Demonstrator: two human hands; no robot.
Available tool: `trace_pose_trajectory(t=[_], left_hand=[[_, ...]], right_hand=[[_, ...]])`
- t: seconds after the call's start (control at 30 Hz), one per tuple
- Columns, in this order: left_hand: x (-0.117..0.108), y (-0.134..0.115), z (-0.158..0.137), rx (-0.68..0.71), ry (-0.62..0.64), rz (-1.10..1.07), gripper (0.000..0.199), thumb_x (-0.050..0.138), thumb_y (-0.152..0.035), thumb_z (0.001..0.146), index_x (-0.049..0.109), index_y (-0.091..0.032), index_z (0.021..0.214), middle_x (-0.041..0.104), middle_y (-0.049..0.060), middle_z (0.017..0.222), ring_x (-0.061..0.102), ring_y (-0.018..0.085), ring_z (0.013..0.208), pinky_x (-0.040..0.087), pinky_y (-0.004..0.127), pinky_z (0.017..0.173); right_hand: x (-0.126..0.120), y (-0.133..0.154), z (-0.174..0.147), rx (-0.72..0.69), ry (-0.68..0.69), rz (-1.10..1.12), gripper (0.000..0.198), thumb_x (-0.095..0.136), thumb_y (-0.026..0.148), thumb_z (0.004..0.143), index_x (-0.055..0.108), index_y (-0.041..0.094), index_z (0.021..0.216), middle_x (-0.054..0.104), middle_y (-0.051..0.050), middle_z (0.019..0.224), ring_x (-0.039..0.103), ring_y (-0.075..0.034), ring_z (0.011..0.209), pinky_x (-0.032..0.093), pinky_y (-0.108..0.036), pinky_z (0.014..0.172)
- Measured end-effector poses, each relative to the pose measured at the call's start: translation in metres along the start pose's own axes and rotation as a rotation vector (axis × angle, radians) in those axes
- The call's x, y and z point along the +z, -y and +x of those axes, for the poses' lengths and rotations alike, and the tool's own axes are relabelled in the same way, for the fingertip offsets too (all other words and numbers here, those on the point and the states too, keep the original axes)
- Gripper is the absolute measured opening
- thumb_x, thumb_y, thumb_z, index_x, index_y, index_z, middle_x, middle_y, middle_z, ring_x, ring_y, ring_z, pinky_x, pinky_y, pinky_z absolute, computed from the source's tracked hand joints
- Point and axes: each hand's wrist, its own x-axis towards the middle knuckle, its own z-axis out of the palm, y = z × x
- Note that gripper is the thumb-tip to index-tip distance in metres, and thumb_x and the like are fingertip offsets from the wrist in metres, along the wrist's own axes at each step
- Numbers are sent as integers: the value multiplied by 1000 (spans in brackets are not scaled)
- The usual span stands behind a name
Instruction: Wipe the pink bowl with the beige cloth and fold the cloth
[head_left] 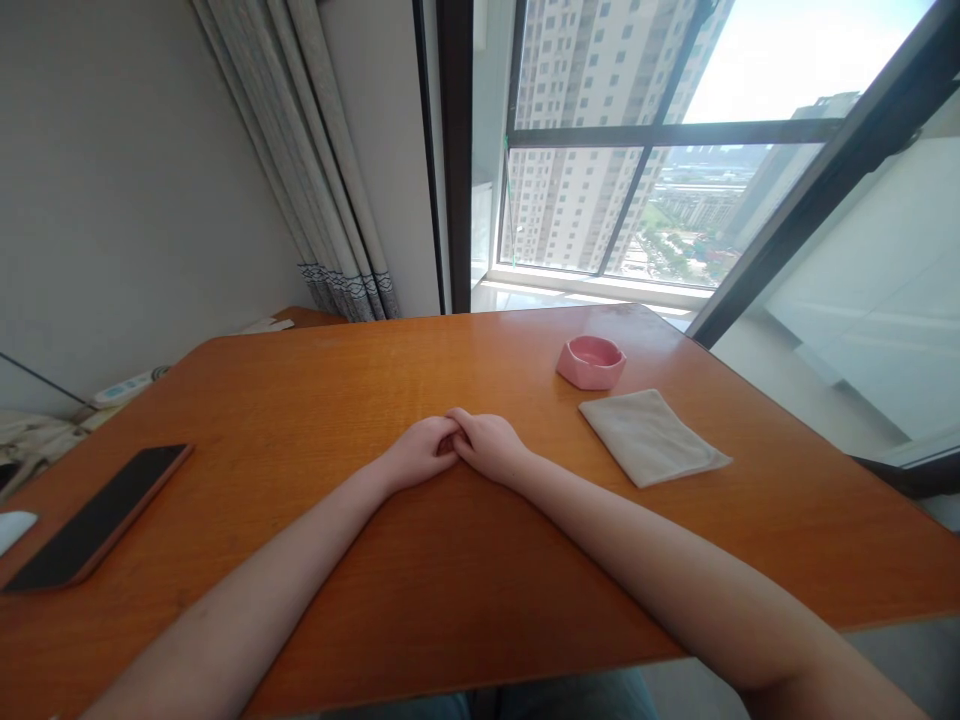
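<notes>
My left hand and my right hand rest together on the wooden table, near its middle. Their fingers are closed and folded against each other, with the right thumb side lying over the left. No object shows in either hand, though the undersides of the fingers are hidden. To the right of my right hand lies a folded pale grey cloth, apart from it. Just beyond the cloth stands a pink angular bowl, with a round hollow in its top.
A long black flat slab with a reddish edge lies on the left of the table, beside a white rounded object cut off by the frame. A white power strip is past the left edge. Behind are a curtain and a window.
</notes>
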Motion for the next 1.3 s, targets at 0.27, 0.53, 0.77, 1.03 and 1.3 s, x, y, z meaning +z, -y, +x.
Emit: trace_pose_trajectory(t=[0.27, 0.53, 0.77, 1.03, 1.3], left_hand=[[0, 0, 0, -8, -7, 0, 6, 49, -15, 72, 54, -16, 76, 54, 1, 72, 47, 13, 66, 36, 24, 62], [1, 2, 0, 6, -8, 4, 4, 49, -15, 72, 52, -16, 74, 53, 0, 70, 46, 13, 65, 36, 24, 62], [2, 2, 0, 16, -7, 2, 3, 49, -16, 73, 52, -16, 74, 53, 0, 71, 46, 13, 65, 36, 25, 62], [-5, 6, -4, -67, -32, -94, 36, 48, -30, 83, 48, -20, 118, 54, -1, 77, 50, 12, 66, 40, 25, 65], [-5, 10, -2, -60, -23, -76, 28, 48, -31, 84, 57, -19, 107, 54, 0, 73, 48, 12, 65, 39, 26, 62]], right_hand=[[-1, 0, -2, -13, -14, 24, 28, 40, 25, 89, 51, 20, 114, 70, -7, 95, 64, -18, 84, 39, -26, 71], [-2, -1, -1, -23, 0, 20, 30, 39, 24, 89, 51, 19, 116, 70, -8, 96, 64, -18, 85, 40, -26, 72], [2, 2, -1, -23, 1, 29, 31, 39, 24, 90, 50, 19, 118, 69, -8, 97, 64, -18, 86, 40, -27, 73], [-52, -62, -5, 274, -400, -32, 44, 40, 36, 91, 42, 16, 130, 60, -13, 109, 56, -22, 96, 38, -35, 86], [-85, -144, -27, 826, -187, -324, 50, 43, 47, 86, 57, 9, 117, 50, -22, 123, 49, -35, 112, 37, -45, 89]])
